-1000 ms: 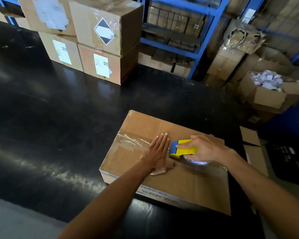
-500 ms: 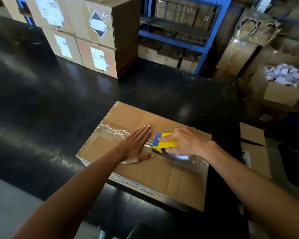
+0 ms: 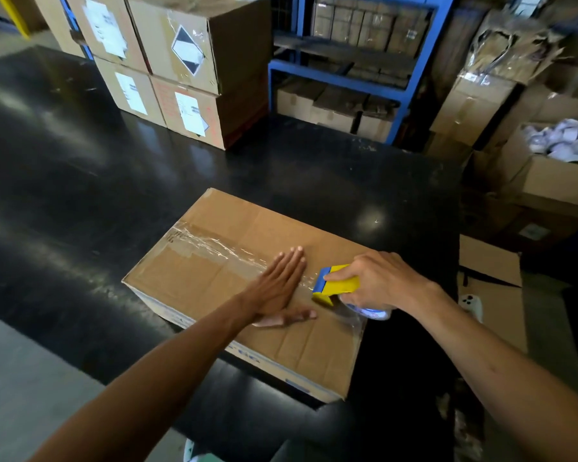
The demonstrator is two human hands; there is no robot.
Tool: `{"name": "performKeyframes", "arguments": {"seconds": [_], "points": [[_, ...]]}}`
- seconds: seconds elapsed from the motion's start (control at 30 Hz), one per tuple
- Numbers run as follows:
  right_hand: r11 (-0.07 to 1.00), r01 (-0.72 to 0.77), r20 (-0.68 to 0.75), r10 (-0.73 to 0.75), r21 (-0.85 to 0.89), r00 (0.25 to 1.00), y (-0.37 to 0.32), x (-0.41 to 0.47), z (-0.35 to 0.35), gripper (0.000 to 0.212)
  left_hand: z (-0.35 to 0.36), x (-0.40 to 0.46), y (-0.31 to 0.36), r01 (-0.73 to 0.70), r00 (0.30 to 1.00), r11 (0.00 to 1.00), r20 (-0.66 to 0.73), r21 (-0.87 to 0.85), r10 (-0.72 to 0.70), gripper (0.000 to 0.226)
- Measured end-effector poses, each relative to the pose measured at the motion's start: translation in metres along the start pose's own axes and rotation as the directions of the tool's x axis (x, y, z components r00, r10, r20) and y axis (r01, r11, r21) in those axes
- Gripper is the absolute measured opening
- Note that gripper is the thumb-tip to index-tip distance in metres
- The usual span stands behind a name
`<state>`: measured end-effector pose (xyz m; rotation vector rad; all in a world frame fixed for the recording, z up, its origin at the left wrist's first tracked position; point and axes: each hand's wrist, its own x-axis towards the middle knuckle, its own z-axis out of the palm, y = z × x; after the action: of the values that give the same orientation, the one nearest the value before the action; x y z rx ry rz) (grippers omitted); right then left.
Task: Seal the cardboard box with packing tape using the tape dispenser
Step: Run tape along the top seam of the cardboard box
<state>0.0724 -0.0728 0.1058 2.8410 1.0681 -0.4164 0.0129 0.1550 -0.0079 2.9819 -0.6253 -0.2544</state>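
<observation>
A flat brown cardboard box [image 3: 234,228] lies on the black table [image 3: 80,181]. A strip of clear packing tape [image 3: 214,246] runs along its top seam from the far left edge toward the right. My left hand [image 3: 277,288] lies flat, fingers together, pressing on the tape near the box's middle. Just right of it, my right hand [image 3: 381,281] grips the yellow and blue tape dispenser [image 3: 336,283], whose blue edge rests on the box top. The tape roll [image 3: 371,313] shows partly under my right hand.
Stacked labelled cartons [image 3: 187,71] stand at the table's far side. Blue shelving [image 3: 347,78] holds small boxes behind. To the right sit an open carton of white items [image 3: 561,161] and a flat cardboard piece [image 3: 491,288] with a white device [image 3: 471,305].
Both hands have stayed on the tape line; the dispenser sits a little further right along the seam. The camera has shifted, so the box appears more central.
</observation>
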Motion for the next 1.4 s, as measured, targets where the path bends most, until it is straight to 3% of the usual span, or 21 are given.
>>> {"name": "performKeyframes", "arguments": {"seconds": [0.1, 0.43, 0.63, 0.87, 1.03, 1.13, 1.23, 1.33, 1.4], "points": [[1.0, 0.015, -0.019, -0.015, 0.007, 1.0, 0.0, -0.002, 0.0, 0.05, 0.008, 0.011, 0.021, 0.018, 0.998, 0.999, -0.059, 0.028, -0.016, 0.112], [0.997, 0.048, 0.042, -0.051, 0.065, 0.998, 0.018, -0.028, -0.002, 0.051, 0.005, 0.007, 0.015, 0.018, 1.0, 0.998, -0.001, 0.057, -0.018, 0.109], [0.995, -0.087, 0.189, 0.076, 0.054, 0.979, 0.081, -0.106, 0.018, 0.054, 0.0, 0.008, 0.016, -0.012, 1.0, 0.999, 0.027, 0.049, 0.011, 0.108], [0.998, -0.064, 0.058, 0.064, 0.002, 0.996, 0.064, -0.096, 0.046, 0.053, -0.001, 0.012, 0.018, -0.007, 0.999, 0.999, 0.042, 0.04, 0.005, 0.108], [0.993, 0.02, 0.115, -0.007, -0.112, 0.993, 0.026, -0.091, 0.077, 0.039, -0.002, 0.01, 0.018, -0.002, 0.999, 0.999, 0.051, 0.034, 0.0, 0.11], [0.996, -0.079, 0.071, 0.082, -0.043, 0.994, 0.027, -0.09, 0.089, 0.039, -0.005, 0.018, 0.042, 0.106, 0.993, 0.994, 0.061, 0.002, -0.106, 0.121], [0.984, -0.172, 0.017, 0.171, 0.047, 0.985, 0.046, -0.092, 0.081, 0.05, 0.001, 0.045, 0.101, 0.244, 0.97, 0.957, 0.035, -0.154, -0.242, 0.126], [0.924, -0.336, -0.041, 0.349, 0.184, 0.936, 0.068, -0.093, 0.065, 0.049, 0.003, 0.064, 0.138, 0.388, 0.919, 0.901, 0.017, -0.193, -0.393, 0.11], [0.841, -0.422, -0.065, 0.468, 0.339, 0.881, 0.08, -0.1, 0.055, 0.043, 0.003, 0.066, 0.141, 0.403, 0.913, 0.901, 0.007, -0.161, -0.407, 0.099]]}}
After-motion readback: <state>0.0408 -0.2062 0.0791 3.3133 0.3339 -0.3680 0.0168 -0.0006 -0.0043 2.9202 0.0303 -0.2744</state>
